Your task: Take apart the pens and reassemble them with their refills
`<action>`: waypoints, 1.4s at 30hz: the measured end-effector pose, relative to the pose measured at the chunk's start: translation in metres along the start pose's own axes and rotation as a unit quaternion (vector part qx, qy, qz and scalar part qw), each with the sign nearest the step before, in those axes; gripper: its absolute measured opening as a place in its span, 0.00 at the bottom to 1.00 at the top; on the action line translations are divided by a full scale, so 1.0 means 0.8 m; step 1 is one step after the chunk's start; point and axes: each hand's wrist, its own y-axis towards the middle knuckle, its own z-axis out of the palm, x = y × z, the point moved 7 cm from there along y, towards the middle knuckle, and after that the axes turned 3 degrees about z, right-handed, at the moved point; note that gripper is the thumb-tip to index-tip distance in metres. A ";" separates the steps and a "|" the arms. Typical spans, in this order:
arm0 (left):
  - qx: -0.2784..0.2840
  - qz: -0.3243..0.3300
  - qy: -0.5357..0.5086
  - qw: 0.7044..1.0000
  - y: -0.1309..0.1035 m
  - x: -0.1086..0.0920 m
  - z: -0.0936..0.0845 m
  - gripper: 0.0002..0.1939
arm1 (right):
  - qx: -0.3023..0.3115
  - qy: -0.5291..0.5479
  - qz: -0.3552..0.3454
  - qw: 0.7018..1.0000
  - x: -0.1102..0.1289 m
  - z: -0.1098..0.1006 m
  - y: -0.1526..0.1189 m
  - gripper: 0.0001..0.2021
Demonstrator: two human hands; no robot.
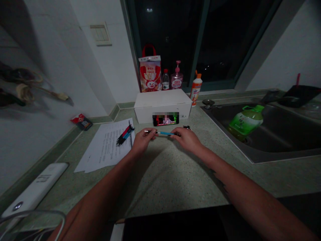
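A slim pen (164, 133) with a light blue barrel lies level between my two hands, just above the counter. My left hand (144, 139) pinches its dark, silvery end, and my right hand (187, 138) grips the other end. Left of my hands, several pens (125, 134) with red, blue and black parts rest in a bunch on printed paper sheets (105, 150). Behind the pen, a phone (166, 119) with a lit screen leans against a white box (160, 102). Small dark pieces (187, 127), too small to name, lie behind my right hand.
A steel sink (271, 137) on the right holds a green-labelled jug (247, 120). Behind the box stand a red carton bag (150, 73), a small bottle (165, 80), a pump bottle (177, 78) and an orange-capped bottle (196, 88). A white power strip (37, 187) lies at left.
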 end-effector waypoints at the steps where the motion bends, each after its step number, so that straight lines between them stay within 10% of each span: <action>1: 0.000 0.005 0.009 1.000 0.001 0.000 0.000 0.18 | 0.000 0.002 -0.003 1.000 0.001 0.000 0.000 0.03; 27: 0.024 0.001 0.076 0.997 0.000 0.007 0.001 0.12 | -0.014 0.030 -0.062 0.998 0.013 -0.010 -0.002 0.04; 42: 0.061 0.069 0.140 0.986 -0.001 -0.003 0.009 0.07 | 0.049 0.148 0.042 0.987 -0.010 0.014 0.003 0.08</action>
